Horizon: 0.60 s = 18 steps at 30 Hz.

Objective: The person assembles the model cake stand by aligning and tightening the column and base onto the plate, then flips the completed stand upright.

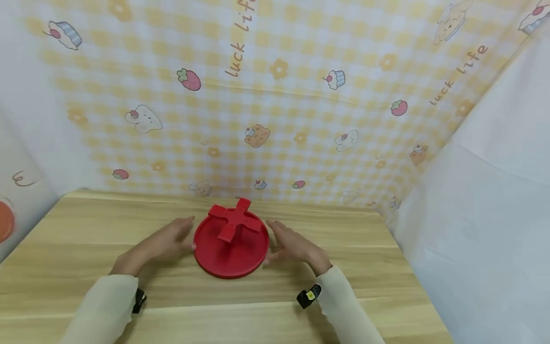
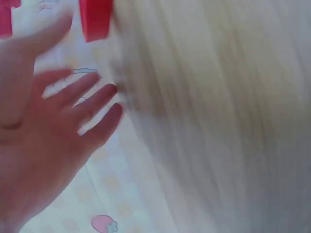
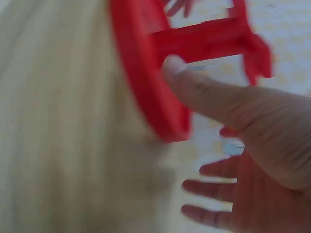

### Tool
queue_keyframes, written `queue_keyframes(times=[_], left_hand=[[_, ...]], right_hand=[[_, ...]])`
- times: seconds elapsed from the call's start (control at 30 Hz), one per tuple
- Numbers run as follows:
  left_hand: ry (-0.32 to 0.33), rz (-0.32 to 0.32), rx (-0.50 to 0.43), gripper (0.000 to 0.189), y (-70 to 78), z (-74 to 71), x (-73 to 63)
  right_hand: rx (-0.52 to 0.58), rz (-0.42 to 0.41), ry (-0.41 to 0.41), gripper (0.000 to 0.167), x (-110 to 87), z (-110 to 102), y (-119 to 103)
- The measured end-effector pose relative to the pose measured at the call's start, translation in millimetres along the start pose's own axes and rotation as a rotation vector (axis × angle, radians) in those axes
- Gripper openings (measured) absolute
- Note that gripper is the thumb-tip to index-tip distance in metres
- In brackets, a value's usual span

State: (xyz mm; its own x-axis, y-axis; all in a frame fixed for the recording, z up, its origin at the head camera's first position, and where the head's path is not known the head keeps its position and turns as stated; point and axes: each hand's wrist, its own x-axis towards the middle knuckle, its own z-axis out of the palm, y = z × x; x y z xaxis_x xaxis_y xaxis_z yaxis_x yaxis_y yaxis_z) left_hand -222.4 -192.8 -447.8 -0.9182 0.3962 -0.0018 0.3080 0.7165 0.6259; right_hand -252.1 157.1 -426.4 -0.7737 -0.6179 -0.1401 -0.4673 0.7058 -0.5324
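Observation:
A red plastic stand (image 1: 227,265) sits upright on the table, with a round rimmed base, a central post and a cross-shaped top (image 1: 235,217). To its left is my left hand (image 1: 169,239), fingers spread and relaxed beside the rim; contact cannot be made out. My right hand (image 1: 294,244) mirrors it at the right rim, palm inward. In the right wrist view the thumb of my right hand (image 3: 265,145) lies in front of the base (image 3: 146,73), with the other fingers extended. Only a red edge (image 2: 95,19) shows above my left hand (image 2: 48,136) in the left wrist view.
The light wooden tabletop (image 1: 206,315) extends around the stand. Behind it hangs a yellow checked cloth (image 1: 301,110) with printed cartoons, close to the table's back edge. A white sheet (image 1: 485,215) hangs on the right. Each wrist carries a black strap (image 1: 309,295).

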Motion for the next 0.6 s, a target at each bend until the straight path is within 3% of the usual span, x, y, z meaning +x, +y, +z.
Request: queue_keyframes(times=[0.13,0.27,0.4,0.6], left_hand=[[-0.110,0.069,0.008,0.082,-1.0,2.6,-4.5],[-0.116,0.062,0.053,0.048,4.2,3.2,-3.9],[-0.083,0.039,0.143,0.020,6.5,1.0,-1.1],[-0.062,0.062,0.280,0.020,7.8,2.0,3.9]], right_hand=[[-0.043,-0.103,-0.062,0.066,12.2,7.0,5.5],[-0.129,-0.076,-0.087,0.033,17.4,8.7,6.1],[-0.247,-0.119,-0.064,0.022,18.4,9.0,6.4],[-0.324,-0.130,-0.026,0.021,16.7,11.7,8.0]])
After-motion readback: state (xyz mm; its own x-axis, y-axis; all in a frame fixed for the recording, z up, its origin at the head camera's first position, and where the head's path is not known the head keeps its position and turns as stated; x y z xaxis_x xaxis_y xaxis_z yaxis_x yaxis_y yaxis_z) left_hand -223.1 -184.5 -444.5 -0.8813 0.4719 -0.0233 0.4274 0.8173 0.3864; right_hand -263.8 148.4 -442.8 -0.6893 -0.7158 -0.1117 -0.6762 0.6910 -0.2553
